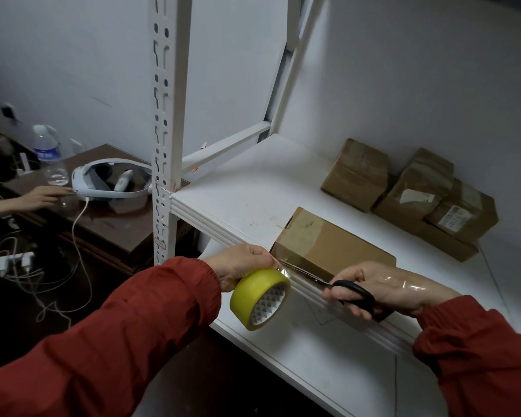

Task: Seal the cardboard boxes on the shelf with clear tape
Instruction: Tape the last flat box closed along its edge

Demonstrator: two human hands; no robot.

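Left hand point(241, 266) grips tape roll point(260, 299); right hand point(385, 288) grips scissors point(354, 293).

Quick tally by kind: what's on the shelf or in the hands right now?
Brown cardboard boxes: 5, one at the front edge, four at the back wall
Yellow-looking roll of clear tape, in the left hand: 1
Black-handled scissors, in the right hand: 1
Total: 7

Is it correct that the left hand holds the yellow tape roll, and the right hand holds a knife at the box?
Not quite. In the head view the right hand holds black-handled scissors, not a knife. The left hand does hold the yellow tape roll by the box.
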